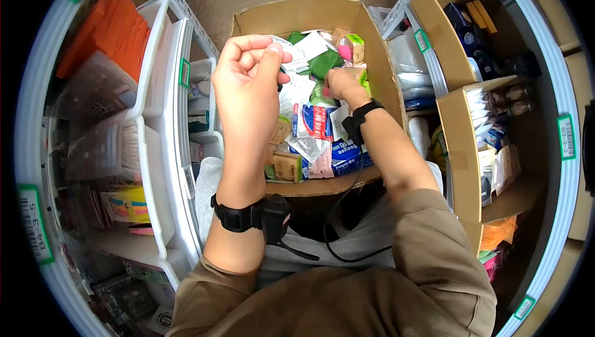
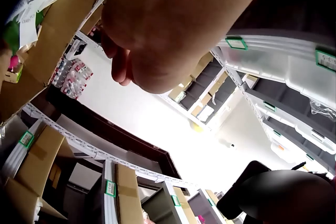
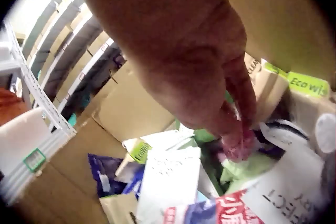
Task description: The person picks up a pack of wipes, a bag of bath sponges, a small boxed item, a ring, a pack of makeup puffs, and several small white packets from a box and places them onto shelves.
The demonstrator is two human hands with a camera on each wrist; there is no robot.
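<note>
My right hand [image 1: 346,86] reaches down into a cardboard box [image 1: 297,8] full of small packaged goods. Its fingertips pinch a small pink, crinkled-looking item [image 3: 239,148], which lies against a pale green packet [image 3: 251,170]. Raised over the left side of the box is my left hand [image 1: 251,74], fingers loosely curled and nothing visible in them; the left wrist view shows it from below [image 2: 157,35]. White printed cards [image 1: 308,49], a green packet [image 1: 325,62] and a blue, red and white packet [image 1: 313,121] lie close around the right hand.
Small brown boxes [image 1: 288,166] and blue bags [image 1: 347,157] fill the front of the box. White bins on shelving [image 1: 149,120] stand at the left. Open cartons [image 1: 462,151] line the right shelf. A black cable [image 1: 334,244] runs across the lap.
</note>
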